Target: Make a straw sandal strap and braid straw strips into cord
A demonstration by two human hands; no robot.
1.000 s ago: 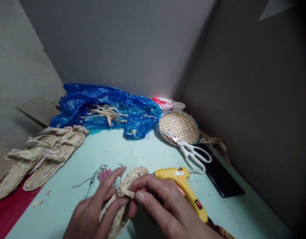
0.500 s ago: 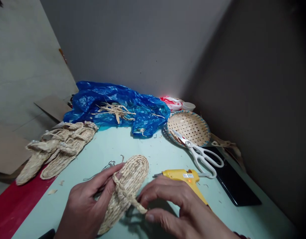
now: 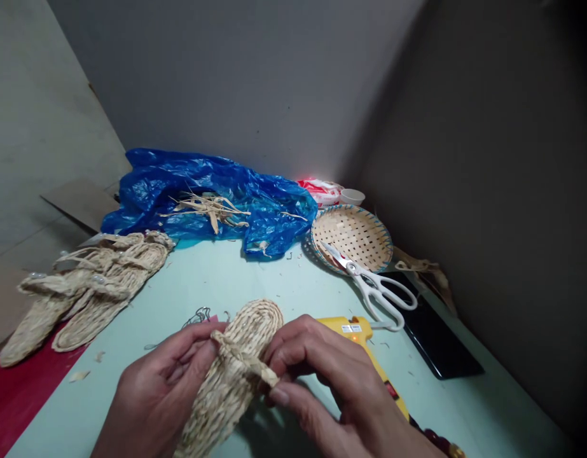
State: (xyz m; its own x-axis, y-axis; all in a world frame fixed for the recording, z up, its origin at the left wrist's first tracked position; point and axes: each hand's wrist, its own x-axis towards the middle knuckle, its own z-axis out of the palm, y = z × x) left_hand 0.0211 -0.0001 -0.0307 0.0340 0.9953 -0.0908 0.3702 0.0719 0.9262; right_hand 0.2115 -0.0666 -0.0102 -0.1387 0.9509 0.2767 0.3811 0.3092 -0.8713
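Observation:
A woven straw sandal [image 3: 240, 362] lies lengthwise between my hands on the pale green table [image 3: 283, 286]. My left hand [image 3: 159, 394] grips the sandal's left edge, thumb on the near end of its braided strap [image 3: 243, 359]. My right hand [image 3: 331, 388] pinches the strap's right end against the sandal's right edge. Just behind my right hand lies a yellow glue gun [image 3: 364, 346], partly hidden by my fingers.
Two finished straw sandals [image 3: 83, 289] lie at the left. A blue plastic bag [image 3: 212, 200] with straw scraps sits at the back. A woven tray [image 3: 353, 236], white scissors [image 3: 376, 289] and a black phone [image 3: 439, 337] lie at the right, by the wall.
My right hand has closed in on the strap's right end, pinching it at the sandal's edge. The sandal has been laid flatter than a second ago.

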